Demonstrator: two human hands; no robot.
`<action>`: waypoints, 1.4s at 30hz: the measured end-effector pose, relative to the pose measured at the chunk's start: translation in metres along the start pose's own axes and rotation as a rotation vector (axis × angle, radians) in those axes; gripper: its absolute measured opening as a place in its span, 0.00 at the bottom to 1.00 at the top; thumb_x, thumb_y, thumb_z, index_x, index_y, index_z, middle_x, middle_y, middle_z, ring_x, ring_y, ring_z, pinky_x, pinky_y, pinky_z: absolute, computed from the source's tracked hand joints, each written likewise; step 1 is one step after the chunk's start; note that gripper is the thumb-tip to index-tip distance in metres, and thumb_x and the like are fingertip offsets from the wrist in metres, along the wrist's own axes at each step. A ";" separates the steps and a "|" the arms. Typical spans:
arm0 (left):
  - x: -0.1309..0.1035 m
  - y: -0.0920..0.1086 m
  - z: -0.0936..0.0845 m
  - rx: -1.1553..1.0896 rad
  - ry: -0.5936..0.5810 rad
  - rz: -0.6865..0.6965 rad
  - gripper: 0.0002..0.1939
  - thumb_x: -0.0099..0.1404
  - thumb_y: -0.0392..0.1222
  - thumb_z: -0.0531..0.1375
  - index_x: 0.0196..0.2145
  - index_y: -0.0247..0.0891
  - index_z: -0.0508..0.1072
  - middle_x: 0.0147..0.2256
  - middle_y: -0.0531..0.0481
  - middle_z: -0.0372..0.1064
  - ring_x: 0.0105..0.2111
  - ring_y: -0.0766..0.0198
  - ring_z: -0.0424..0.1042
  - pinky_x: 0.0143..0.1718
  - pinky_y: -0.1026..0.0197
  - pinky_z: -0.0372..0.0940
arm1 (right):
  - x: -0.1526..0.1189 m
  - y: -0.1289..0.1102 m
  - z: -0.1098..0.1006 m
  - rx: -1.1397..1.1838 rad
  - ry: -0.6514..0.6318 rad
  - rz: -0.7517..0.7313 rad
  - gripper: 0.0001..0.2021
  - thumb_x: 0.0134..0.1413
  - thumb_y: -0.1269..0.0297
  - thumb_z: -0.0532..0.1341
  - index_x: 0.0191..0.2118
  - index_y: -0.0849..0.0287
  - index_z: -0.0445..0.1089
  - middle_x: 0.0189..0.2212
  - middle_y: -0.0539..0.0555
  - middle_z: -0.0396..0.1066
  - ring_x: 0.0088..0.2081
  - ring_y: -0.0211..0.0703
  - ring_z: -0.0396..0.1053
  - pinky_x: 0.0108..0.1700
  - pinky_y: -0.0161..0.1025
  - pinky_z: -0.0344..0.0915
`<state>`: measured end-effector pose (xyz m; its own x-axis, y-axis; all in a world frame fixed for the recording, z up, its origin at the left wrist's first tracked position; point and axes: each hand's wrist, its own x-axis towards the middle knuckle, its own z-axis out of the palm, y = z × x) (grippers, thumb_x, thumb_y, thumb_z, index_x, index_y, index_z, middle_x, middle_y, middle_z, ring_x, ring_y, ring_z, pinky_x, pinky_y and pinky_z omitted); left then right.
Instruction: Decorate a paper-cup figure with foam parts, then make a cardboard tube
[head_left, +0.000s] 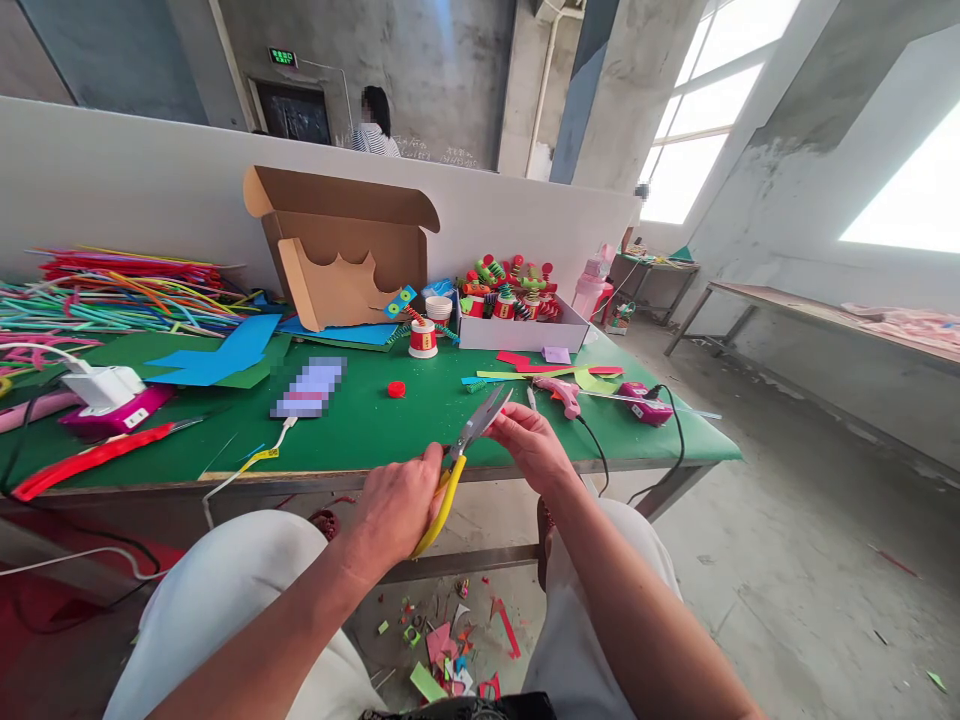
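My left hand (397, 500) is wrapped round the yellow handles of a pair of scissors (472, 425), whose blades point up and to the right over the table edge. Close beside the blades, my right hand (532, 440) has its thumb and fingers pinched together; a hint of red shows at the fingertips, too small to name. Ahead on the green table (360, 440) stands a red and white paper-cup figure (423, 338) with spring-like arms and a blue head strip. A small red disc (396, 389) lies in front of it.
A white box (517, 333) holds several similar figures. To the right are a pink glue gun (559, 394), paper strips (600, 380) and a purple power strip (646, 403). A phone (310, 387), cardboard box (345, 230) and pipe cleaners (135, 300) are leftward. Scraps (442, 645) litter the floor.
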<state>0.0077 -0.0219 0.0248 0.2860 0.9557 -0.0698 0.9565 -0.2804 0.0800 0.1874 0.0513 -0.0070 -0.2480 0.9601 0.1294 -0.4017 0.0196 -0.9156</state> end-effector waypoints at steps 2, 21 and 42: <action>0.000 0.000 0.000 -0.001 0.003 -0.002 0.10 0.67 0.35 0.48 0.45 0.36 0.62 0.34 0.41 0.76 0.38 0.44 0.78 0.34 0.52 0.68 | -0.001 -0.001 0.000 -0.003 0.004 0.003 0.12 0.40 0.54 0.74 0.28 0.56 0.78 0.26 0.48 0.75 0.31 0.37 0.71 0.44 0.39 0.67; -0.002 -0.001 -0.001 0.017 0.003 -0.001 0.10 0.66 0.35 0.48 0.44 0.36 0.63 0.33 0.41 0.76 0.37 0.46 0.78 0.33 0.54 0.68 | -0.001 -0.002 -0.001 -0.014 0.020 0.008 0.12 0.39 0.53 0.73 0.28 0.55 0.78 0.27 0.49 0.76 0.31 0.39 0.72 0.46 0.40 0.67; -0.002 -0.004 0.001 0.011 -0.005 -0.019 0.09 0.67 0.36 0.47 0.42 0.37 0.64 0.34 0.38 0.77 0.36 0.45 0.78 0.34 0.53 0.68 | -0.001 -0.001 -0.002 -0.043 0.013 0.009 0.13 0.40 0.52 0.73 0.29 0.55 0.78 0.27 0.49 0.76 0.32 0.40 0.72 0.46 0.42 0.67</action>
<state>0.0036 -0.0232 0.0232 0.2677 0.9605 -0.0757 0.9625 -0.2629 0.0672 0.1902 0.0507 -0.0067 -0.2394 0.9640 0.1161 -0.3609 0.0227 -0.9323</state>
